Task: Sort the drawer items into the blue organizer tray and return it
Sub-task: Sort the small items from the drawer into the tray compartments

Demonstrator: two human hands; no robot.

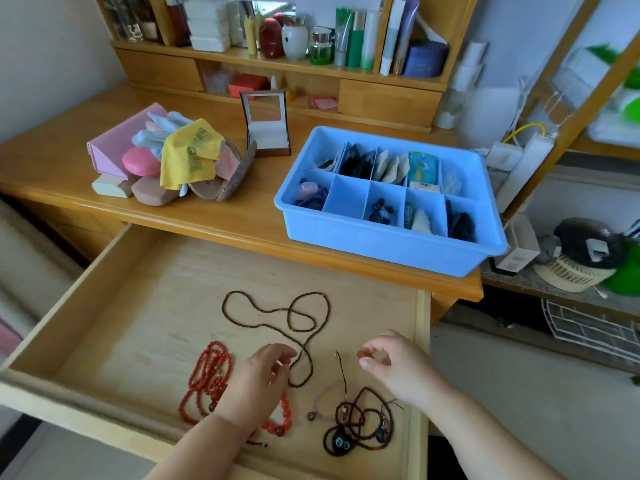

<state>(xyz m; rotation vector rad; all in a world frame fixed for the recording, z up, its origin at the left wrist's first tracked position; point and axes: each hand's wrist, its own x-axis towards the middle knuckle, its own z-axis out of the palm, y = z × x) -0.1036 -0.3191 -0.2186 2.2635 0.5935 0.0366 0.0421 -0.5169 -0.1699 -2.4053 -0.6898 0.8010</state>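
Head | right hand (394, 367) fingers pinch orange bead (362, 355) | left hand (258, 379) fingers pinch dark bead string (294, 320) | blue tray (391, 244) on desk (214, 216)

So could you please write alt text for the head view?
Two hands reach into an open wooden drawer strewn with bead strings: the right hand pinches an orange bead, the left hand touches a dark necklace. A blue tray sits on the desk behind.

Blue organizer tray (363, 237); red bead strand (207, 379); dark brown bead string (277, 313); yellow cloth (188, 154).
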